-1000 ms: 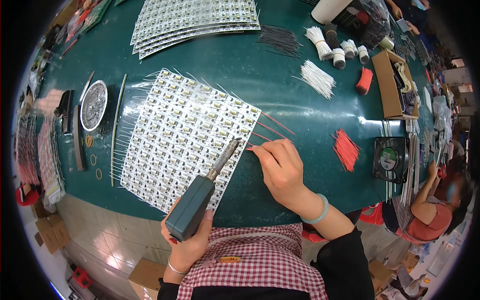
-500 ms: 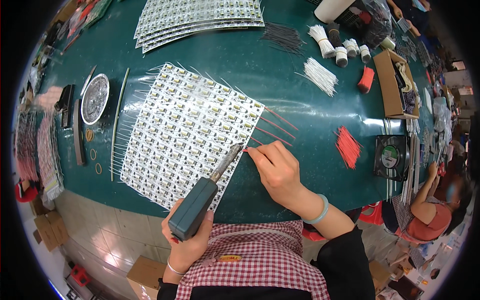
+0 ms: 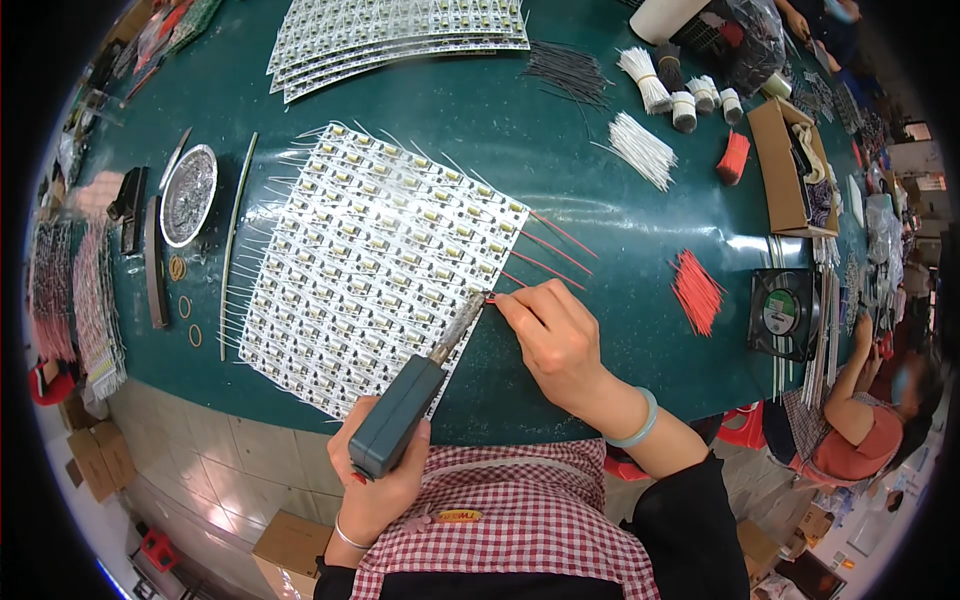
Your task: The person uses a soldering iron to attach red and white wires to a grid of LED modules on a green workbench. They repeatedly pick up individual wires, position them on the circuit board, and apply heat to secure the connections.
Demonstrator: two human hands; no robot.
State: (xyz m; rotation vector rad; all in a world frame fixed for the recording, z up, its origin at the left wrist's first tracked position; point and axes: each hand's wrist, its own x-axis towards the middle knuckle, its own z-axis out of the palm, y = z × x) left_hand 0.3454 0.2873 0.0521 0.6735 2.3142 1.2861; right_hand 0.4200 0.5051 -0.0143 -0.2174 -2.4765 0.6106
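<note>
Soldering iron [image 3: 415, 385]: grey-bodied, gripped in left hand [image 3: 375, 480], tip at near right edge of white LED panel [image 3: 375, 265] lying mid-desk on green desk [image 3: 600, 200]. Right hand [image 3: 555, 335] pinches one red wire [image 3: 492, 297] at the tip. Three red leads already project from panel's right edge; loose red wires [image 3: 697, 290] lie right, unattached.

1. The soldering iron [image 3: 405, 415], gripped in the left hand [image 3: 375, 480], has a matt grey-green plastic body and a bare metal tip.
2. At the right hand's [image 3: 555, 340] fingertips [image 3: 505, 302] lies a thin red wire [image 3: 540, 268] with smooth plastic insulation.
3. Just left of those fingertips, the panel of small circuit boards [image 3: 370, 260] looks white and slightly glossy, with shiny metal leads.
4. Under both hands the green tabletop [image 3: 500, 130] is smooth and glossy.
5. The wrist bangle [image 3: 640, 425] looks smooth and polished.
</note>
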